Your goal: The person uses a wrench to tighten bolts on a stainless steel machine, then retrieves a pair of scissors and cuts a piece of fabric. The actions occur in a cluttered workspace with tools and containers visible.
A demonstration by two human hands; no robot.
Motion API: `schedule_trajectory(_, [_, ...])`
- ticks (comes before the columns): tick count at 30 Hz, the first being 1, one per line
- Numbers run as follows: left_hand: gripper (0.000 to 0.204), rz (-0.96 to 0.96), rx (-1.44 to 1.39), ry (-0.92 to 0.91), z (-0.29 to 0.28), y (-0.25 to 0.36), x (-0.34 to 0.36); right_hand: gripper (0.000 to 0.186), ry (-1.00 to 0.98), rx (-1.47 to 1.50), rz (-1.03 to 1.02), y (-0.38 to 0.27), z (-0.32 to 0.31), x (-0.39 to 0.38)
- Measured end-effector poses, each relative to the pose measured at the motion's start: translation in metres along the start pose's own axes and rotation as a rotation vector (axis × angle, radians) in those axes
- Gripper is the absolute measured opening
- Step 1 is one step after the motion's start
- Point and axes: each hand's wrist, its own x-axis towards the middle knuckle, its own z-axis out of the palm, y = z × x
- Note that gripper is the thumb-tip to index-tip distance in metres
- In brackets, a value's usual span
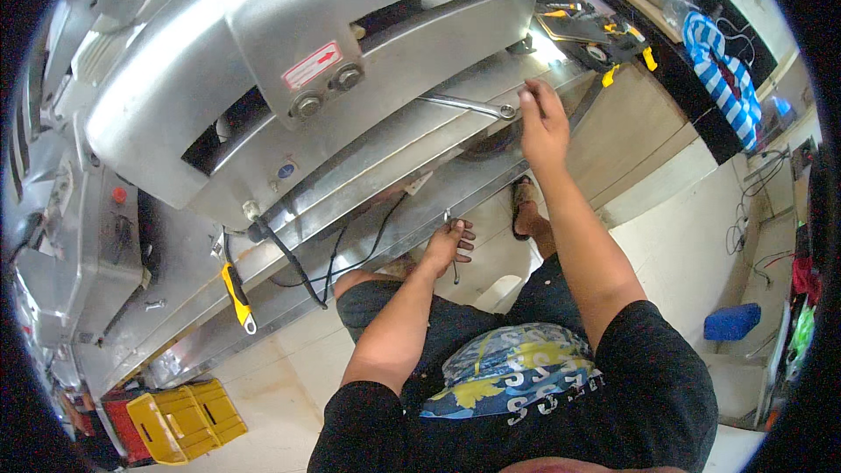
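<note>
Ideally, steady the wrench (466,105) by its ring end (507,112), where the right hand (545,130) half-curls its fingers, contact unclear; the left hand (444,249) closes around a slim tool (455,271).

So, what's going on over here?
A person is working with tools in front of a big metal machine. The left hand holds a thin metal tool, low in front of it. The right hand is at the near end of a wrench by the machine's lower edge; whether it touches is unclear. A yellow-handled tool lies off to the left.
</note>
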Motion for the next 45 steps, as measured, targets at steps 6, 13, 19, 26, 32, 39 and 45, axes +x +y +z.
schedule_trajectory(6, [0.044, 0.066, -0.349, 0.068, 0.022, 0.006, -0.007, 0.028, -0.422, -0.085, 0.238, 0.042, -0.062, -0.137])
schedule_trajectory(13, [0.045, 0.342, -0.706, -0.133, 0.085, 0.07, -0.053, 0.031, -0.998, 0.418, 0.955, 0.025, -0.122, -0.208])
schedule_trajectory(19, [0.059, 0.611, -0.476, -0.173, 0.116, 0.175, -0.091, 0.029, -0.899, 0.76, 0.86, -0.031, -0.132, -0.099])
schedule_trajectory(26, [0.061, 0.655, -0.305, -0.268, 0.115, 0.205, -0.101, 0.036, -0.721, 0.796, 0.742, -0.074, -0.122, -0.077])
schedule_trajectory(32, [0.039, 0.381, -0.644, -0.328, 0.091, 0.156, -0.113, 0.078, -1.055, 0.997, 0.416, -0.05, -0.172, -0.084])
schedule_trajectory(39, [0.02, 0.882, 1.372, 0.172, 0.128, 0.166, -0.14, 0.064, -1.005, 0.033, 0.379, -0.092, -0.161, -0.063])
schedule_trajectory(45, [0.019, 0.672, 1.615, 0.069, 0.129, 0.164, -0.139, 0.064, -0.994, -0.049, 0.299, -0.089, -0.138, -0.086])
